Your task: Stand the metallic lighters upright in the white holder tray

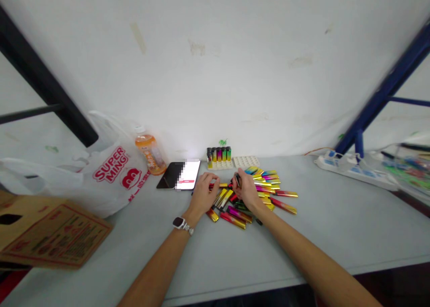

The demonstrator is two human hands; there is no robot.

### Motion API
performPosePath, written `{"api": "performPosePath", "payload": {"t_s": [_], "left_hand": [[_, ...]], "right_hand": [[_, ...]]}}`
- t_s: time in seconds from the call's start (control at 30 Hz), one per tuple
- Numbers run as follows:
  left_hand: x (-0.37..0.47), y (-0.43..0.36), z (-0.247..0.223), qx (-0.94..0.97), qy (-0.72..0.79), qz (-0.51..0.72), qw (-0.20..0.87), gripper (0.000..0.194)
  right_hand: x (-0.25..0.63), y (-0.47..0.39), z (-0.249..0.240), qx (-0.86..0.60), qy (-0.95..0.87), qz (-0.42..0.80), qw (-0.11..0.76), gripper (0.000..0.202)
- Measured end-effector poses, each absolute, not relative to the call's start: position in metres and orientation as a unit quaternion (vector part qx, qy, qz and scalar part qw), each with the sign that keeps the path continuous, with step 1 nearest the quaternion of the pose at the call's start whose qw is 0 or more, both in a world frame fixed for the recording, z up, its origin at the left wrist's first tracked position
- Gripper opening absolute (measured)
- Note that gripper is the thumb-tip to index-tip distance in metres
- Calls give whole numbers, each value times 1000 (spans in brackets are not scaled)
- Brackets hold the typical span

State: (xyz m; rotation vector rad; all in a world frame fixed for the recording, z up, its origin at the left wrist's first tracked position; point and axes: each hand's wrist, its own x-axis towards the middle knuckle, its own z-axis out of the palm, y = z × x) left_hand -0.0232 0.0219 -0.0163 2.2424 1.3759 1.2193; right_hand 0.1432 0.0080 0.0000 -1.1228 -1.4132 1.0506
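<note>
A pile of shiny metallic-coloured lighters [237, 214] lies on the grey table, mostly gold, red and purple. My left hand [204, 191] is at the pile's left edge, its curled fingers on the end of a red and gold lighter [222, 185]. Over the middle of the pile, my right hand [247, 189] is closed around a lighter [238, 179]; its dark top shows and the rest is hidden by the fingers. Behind the hands, several lighters [219, 154] stand upright in a white studded holder [220, 166]. Beside it lies a second white studded block [247, 162].
Left of my hands are a tablet [171, 175], an orange drink bottle [151, 152], a white plastic bag [110, 177] and a cardboard box [57, 235]. A power strip [356, 170] lies at the right by a blue metal post [372, 105]. A wall rises behind the table.
</note>
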Motion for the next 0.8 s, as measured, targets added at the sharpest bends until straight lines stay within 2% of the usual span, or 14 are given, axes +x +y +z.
{"api": "performPosePath", "payload": {"t_s": [0.23, 0.43, 0.6, 0.8], "left_hand": [[-23, 22, -18, 772, 470, 412, 117, 19], [-22, 22, -17, 771, 469, 413, 120, 20], [-22, 21, -15, 772, 471, 410, 120, 20], [-23, 21, -16, 772, 469, 411, 123, 20]], "right_hand": [[146, 7, -8, -500, -641, 338, 473, 26], [145, 8, -13, -512, -680, 291, 437, 18], [144, 8, -10, -506, -655, 319, 462, 26], [138, 3, 4, -448, -525, 498, 526, 55]]}}
